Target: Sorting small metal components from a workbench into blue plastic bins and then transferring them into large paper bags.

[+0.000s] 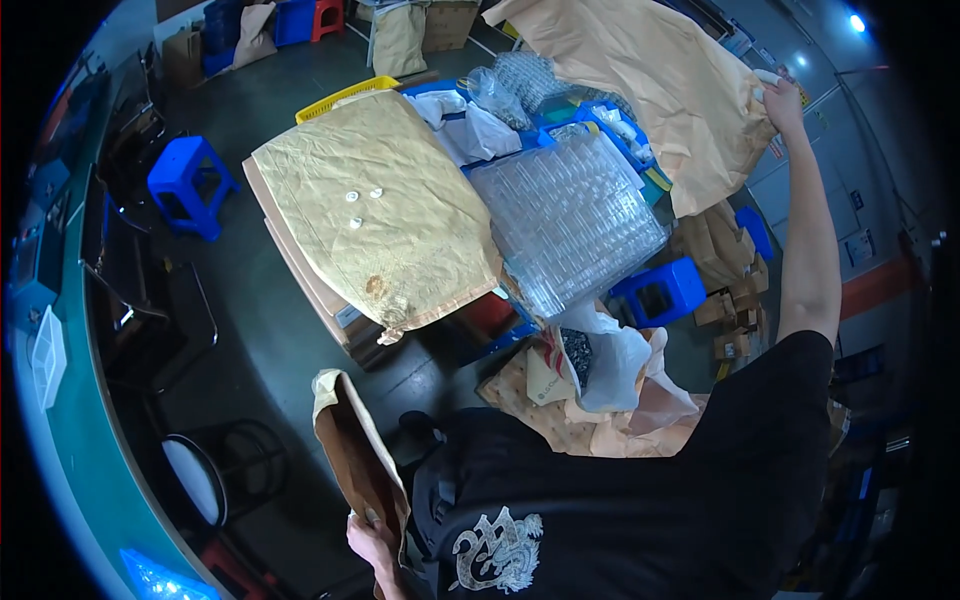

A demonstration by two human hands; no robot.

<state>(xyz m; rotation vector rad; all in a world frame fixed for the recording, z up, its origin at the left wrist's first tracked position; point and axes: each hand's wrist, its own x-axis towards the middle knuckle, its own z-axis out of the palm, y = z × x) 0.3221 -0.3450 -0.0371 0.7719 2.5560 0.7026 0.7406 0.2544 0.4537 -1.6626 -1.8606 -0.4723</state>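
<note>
High on the right, my right hand [783,105] grips the edge of a large sheet of brown kraft paper [650,75], which hangs spread out beside the blue bins; whether it is a sheet or a flattened bag I cannot tell. Down at the lower left, my left hand [372,545] is closed on the edge of a brown paper bag [335,430] whose mouth gapes. Between them, a creased tan sack [400,220] lies flat over cardboard, with three small white pieces [352,197] on top and a stained corner. Next to it stands a stack of clear plastic trays [570,225].
Blue bins [550,135] with white parts and bubble wrap [530,78] stand behind the trays, near a yellow basket [345,97]. Blue stools [190,185] flank the work area. An opened bag with dark contents [580,355] sits close to my body. A green bench [75,400] runs along the left.
</note>
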